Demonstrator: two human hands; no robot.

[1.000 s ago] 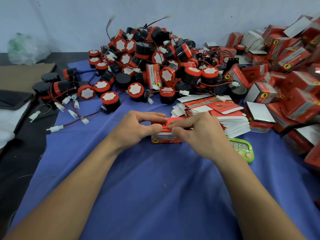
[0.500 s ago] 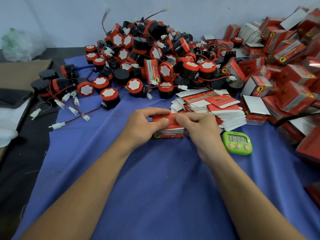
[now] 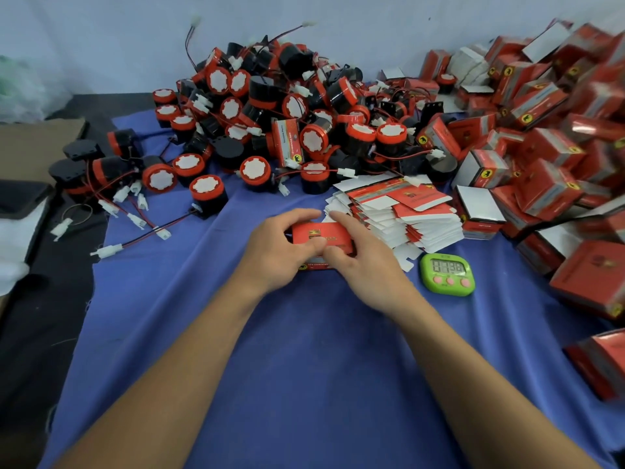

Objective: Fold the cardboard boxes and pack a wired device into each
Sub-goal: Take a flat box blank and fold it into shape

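at the middle of the cloth (image 3: 304,360), my left hand (image 3: 277,255) and right hand (image 3: 368,269) both grip the box (image 3: 318,233).

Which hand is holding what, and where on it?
A red cardboard box: left hand grips its left end, right hand pinches its right end, both thumbs on top.

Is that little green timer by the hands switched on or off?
On: the green timer shows dark digits on its screen, though they are too blurred to read.
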